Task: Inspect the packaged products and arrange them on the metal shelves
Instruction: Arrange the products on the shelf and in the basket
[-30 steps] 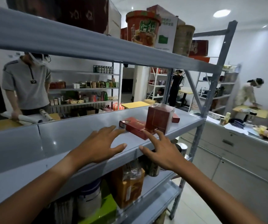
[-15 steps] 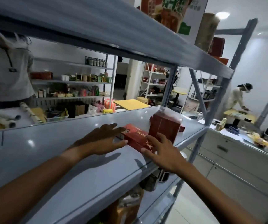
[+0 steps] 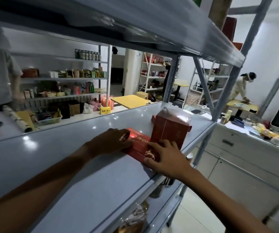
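Gripping the flat red box [image 3: 139, 147] from both ends: right hand [image 3: 166, 159] has thumb and fingers curled over its near end at the front edge of the metal shelf [image 3: 64, 158], left hand [image 3: 111, 142] lies over its far-left end, fingers mostly hidden, so grip there is unclear. Risk: the box sits right at the front edge, so a pull could tip it off; a push could knock the tall red box [image 3: 169, 130] touching it behind. Print blurred. Lower shelf goods cut off.
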